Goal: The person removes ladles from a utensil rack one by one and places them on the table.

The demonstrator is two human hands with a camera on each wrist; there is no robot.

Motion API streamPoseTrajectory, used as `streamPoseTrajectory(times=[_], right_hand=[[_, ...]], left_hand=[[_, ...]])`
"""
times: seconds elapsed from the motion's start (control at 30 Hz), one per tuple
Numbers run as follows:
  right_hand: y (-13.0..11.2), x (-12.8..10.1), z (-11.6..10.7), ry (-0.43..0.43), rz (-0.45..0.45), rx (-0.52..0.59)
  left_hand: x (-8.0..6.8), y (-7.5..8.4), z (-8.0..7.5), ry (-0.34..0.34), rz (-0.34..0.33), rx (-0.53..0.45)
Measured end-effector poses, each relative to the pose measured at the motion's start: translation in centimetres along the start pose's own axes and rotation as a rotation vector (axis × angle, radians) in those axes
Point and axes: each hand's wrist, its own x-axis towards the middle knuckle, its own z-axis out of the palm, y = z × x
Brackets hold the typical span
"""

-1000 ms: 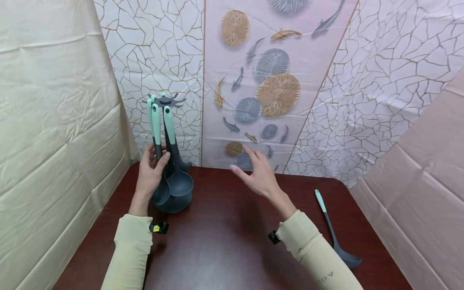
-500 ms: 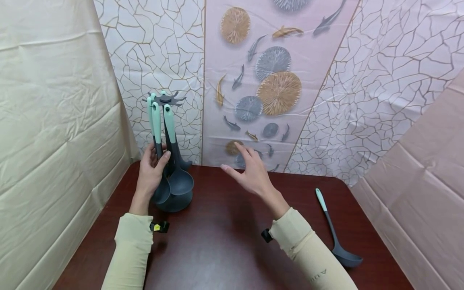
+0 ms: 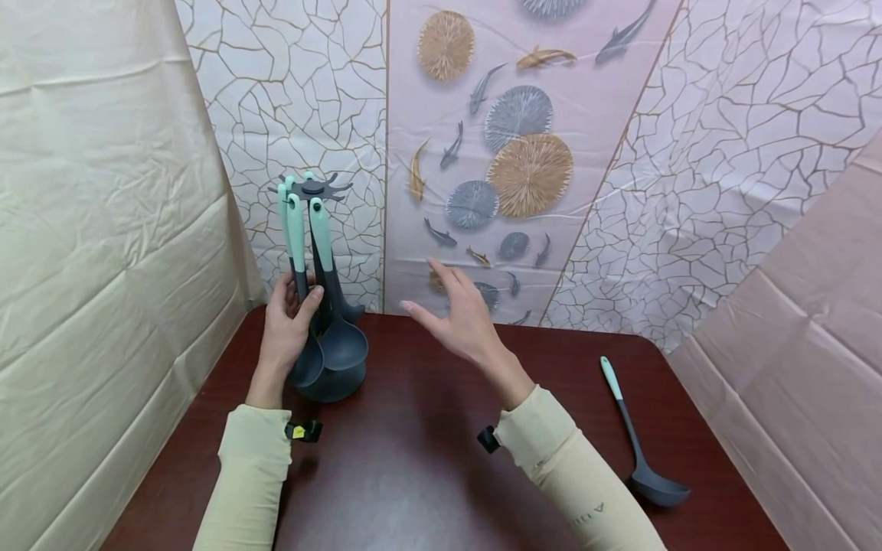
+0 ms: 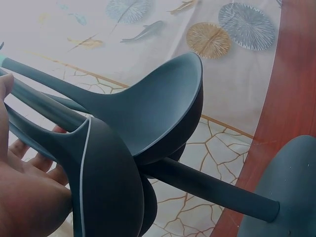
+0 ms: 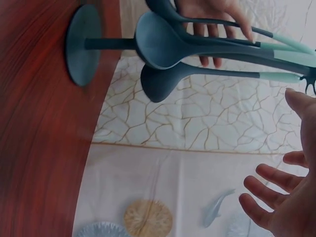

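Note:
A dark grey utensil stand (image 3: 332,390), with a round base and a clawed top, stands upright at the left of the table. Several grey utensils with mint handles hang from it, among them a ladle (image 3: 344,348) facing front. My left hand (image 3: 284,333) grips the stand at mid-height, the thumb in front and the fingers behind the shafts; in the left wrist view the ladle bowls partly hide its hold. My right hand (image 3: 463,317) is in the air right of the stand, fingers spread, holding nothing. In the right wrist view the right thumb (image 5: 298,102) appears near the stand's top.
Another ladle (image 3: 654,486) with a mint handle lies at the right of the dark red table (image 3: 400,474). A patterned cloth (image 3: 475,153) hangs behind the table's back edge, and pale cloth walls (image 3: 124,229) close in both sides.
My right hand has moved left toward the utensil stand, its fingers still spread. The left hand and the stand have stayed in place.

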Motion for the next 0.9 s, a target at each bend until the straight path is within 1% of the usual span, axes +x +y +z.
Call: streamPoseTrajectory(times=[0.17,0.37,0.57,0.73,0.9], right_hand=[[-1.1,0.8,0.4,0.005,-0.014,0.040],[-2.5,1.8,1.0,0.005,-0.049,0.058],[-3.7,2.5,1.5,0.036,-0.092,0.098],[-4.6,2.9,1.9,0.066,-0.114,0.143],[-5.9,3.6,2.2,0.066,-0.140,0.164]], left_hand=[[0.0,0.1,-0.1,0.002,0.011,-0.006],[0.0,0.0,-0.2,0.008,0.016,-0.012],[0.0,-0.1,0.2,0.025,0.021,-0.035],[-0.1,-0.2,0.5,0.032,0.017,-0.028],[-0.1,-0.1,0.4,0.036,0.020,-0.023]])
